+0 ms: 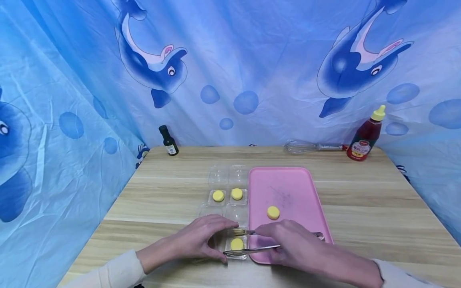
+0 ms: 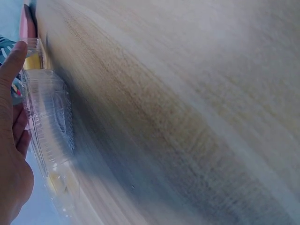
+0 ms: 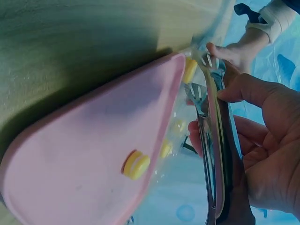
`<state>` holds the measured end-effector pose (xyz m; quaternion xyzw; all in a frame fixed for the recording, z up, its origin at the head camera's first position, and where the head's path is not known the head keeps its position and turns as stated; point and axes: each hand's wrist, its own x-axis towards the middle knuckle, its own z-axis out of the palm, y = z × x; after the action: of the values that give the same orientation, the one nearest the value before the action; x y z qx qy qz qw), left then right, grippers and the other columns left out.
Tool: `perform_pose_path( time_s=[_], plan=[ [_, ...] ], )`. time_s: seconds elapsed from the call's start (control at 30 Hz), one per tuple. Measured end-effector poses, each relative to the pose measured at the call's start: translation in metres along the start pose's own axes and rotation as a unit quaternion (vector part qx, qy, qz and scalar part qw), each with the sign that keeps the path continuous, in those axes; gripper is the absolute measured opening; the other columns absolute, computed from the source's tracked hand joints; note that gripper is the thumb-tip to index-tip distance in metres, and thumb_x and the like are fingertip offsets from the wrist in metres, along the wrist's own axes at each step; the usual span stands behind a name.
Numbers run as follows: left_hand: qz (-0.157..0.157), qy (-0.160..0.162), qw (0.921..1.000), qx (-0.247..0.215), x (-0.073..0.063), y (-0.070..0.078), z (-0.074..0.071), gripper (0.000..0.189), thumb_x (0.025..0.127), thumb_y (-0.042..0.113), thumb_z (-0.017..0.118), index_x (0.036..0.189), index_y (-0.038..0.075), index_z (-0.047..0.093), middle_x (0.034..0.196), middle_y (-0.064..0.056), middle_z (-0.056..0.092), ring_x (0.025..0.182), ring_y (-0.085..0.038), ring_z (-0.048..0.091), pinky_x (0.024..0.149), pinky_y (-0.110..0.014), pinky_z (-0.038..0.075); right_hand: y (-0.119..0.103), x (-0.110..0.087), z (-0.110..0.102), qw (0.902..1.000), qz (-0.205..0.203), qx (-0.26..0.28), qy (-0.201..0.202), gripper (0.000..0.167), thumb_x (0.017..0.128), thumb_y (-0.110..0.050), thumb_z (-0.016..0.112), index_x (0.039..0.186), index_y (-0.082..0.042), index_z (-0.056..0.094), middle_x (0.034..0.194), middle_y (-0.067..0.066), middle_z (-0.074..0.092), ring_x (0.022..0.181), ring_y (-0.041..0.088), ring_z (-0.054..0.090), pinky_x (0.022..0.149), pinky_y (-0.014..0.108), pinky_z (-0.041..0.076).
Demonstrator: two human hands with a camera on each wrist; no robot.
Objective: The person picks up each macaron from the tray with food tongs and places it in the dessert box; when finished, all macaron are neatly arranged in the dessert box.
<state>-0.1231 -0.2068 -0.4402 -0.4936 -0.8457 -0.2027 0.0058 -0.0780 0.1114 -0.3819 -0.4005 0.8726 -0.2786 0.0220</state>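
My right hand (image 1: 293,244) grips metal tongs (image 3: 220,154) with fork-like tips. The tong arms are spread, one tip on each side of a yellow macaron (image 1: 237,244) in the near clear plastic container (image 1: 237,257). My left hand (image 1: 196,238) curves round that container's left part, with thumb (image 2: 15,58) at its near edge and fingers at the far side. The hand partly hides the container's left compartment. Another yellow macaron (image 1: 273,213) lies on the pink tray (image 1: 288,180), just beyond my right hand.
A second clear container (image 1: 227,196), lid raised, stands farther back with two yellow macarons, left of the tray. Along the back edge are a small dark bottle (image 1: 169,141), a whisk (image 1: 306,147) and a red sauce bottle (image 1: 364,138). A dolphin-print curtain (image 1: 230,60) hangs behind.
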Motion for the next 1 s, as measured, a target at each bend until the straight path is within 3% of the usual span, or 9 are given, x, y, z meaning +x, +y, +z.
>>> perform_pose_path(
  time_s=[0.17, 0.33, 0.4, 0.57, 0.73, 0.83, 1.0],
  plan=[
    [-0.004, -0.004, 1.0, 0.005, -0.001, 0.0, -0.002, 0.09, 0.083, 0.061, 0.084, 0.156, 0.017, 0.052, 0.151, 0.006, 0.06, 0.137, -0.016, 0.057, 0.116, -0.047, 0.048, 0.004, -0.007, -0.011, 0.9996, -0.015, -0.018, 0.013, 0.028, 0.087, -0.02, 0.088, 0.111, -0.025, 0.074, 0.094, -0.023, 0.067, 0.072, -0.001, 0.055, 0.066, 0.022, 0.052],
    [-0.011, -0.002, 0.9999, 0.003, -0.003, 0.001, -0.007, 0.094, 0.083, 0.059, 0.086, 0.159, 0.018, 0.048, 0.154, 0.006, 0.057, 0.141, -0.018, 0.054, 0.118, -0.05, 0.045, 0.011, -0.016, -0.021, 0.9983, -0.021, -0.044, 0.032, 0.051, 0.074, -0.003, 0.084, 0.12, -0.02, 0.075, 0.104, -0.02, 0.071, 0.079, -0.002, 0.056, 0.069, 0.027, 0.056],
    [-0.01, 0.002, 0.9999, 0.003, -0.004, 0.002, -0.01, 0.095, 0.083, 0.058, 0.086, 0.16, 0.017, 0.047, 0.156, 0.004, 0.056, 0.142, -0.019, 0.053, 0.118, -0.05, 0.045, 0.012, -0.021, -0.024, 0.9981, -0.014, -0.044, 0.042, 0.053, 0.073, -0.001, 0.082, 0.124, -0.017, 0.075, 0.109, -0.016, 0.074, 0.083, -0.002, 0.06, 0.072, 0.029, 0.058],
    [-0.004, 0.032, 0.9994, 0.012, -0.012, 0.003, -0.018, 0.099, 0.083, 0.054, 0.089, 0.161, 0.014, 0.044, 0.157, 0.001, 0.055, 0.142, -0.023, 0.053, 0.115, -0.053, 0.047, 0.019, -0.033, -0.035, 0.998, 0.028, -0.026, 0.051, 0.06, 0.075, 0.004, 0.083, 0.131, -0.013, 0.074, 0.124, -0.004, 0.076, 0.101, 0.006, 0.068, 0.078, 0.031, 0.062],
    [-0.019, 0.054, 0.9982, 0.02, -0.026, -0.002, -0.025, 0.109, 0.08, 0.053, 0.091, 0.165, 0.013, 0.037, 0.164, -0.004, 0.048, 0.144, -0.03, 0.052, 0.114, -0.056, 0.047, 0.031, -0.044, -0.047, 0.9943, 0.093, 0.003, 0.052, 0.072, 0.075, 0.007, 0.088, 0.138, -0.023, 0.071, 0.131, -0.003, 0.073, 0.092, 0.005, 0.062, 0.067, 0.023, 0.055],
    [-0.031, 0.063, 0.9972, 0.025, -0.035, -0.006, -0.027, 0.111, 0.079, 0.054, 0.092, 0.166, 0.012, 0.037, 0.165, -0.002, 0.045, 0.145, -0.028, 0.051, 0.114, -0.055, 0.048, 0.04, -0.051, -0.051, 0.9909, 0.119, 0.011, 0.062, 0.074, 0.076, 0.007, 0.088, 0.142, -0.022, 0.068, 0.13, -0.001, 0.073, 0.078, 0.002, 0.058, 0.06, 0.023, 0.052],
    [-0.031, 0.082, 0.9956, 0.035, -0.049, -0.01, -0.028, 0.106, 0.078, 0.051, 0.093, 0.162, 0.011, 0.043, 0.161, -0.002, 0.052, 0.142, -0.025, 0.055, 0.11, -0.056, 0.051, 0.052, -0.058, -0.051, 0.984, 0.165, 0.014, 0.067, 0.07, 0.077, 0.006, 0.085, 0.142, -0.016, 0.069, 0.122, 0.001, 0.074, 0.069, 0.004, 0.052, 0.055, 0.022, 0.047]
  ],
)
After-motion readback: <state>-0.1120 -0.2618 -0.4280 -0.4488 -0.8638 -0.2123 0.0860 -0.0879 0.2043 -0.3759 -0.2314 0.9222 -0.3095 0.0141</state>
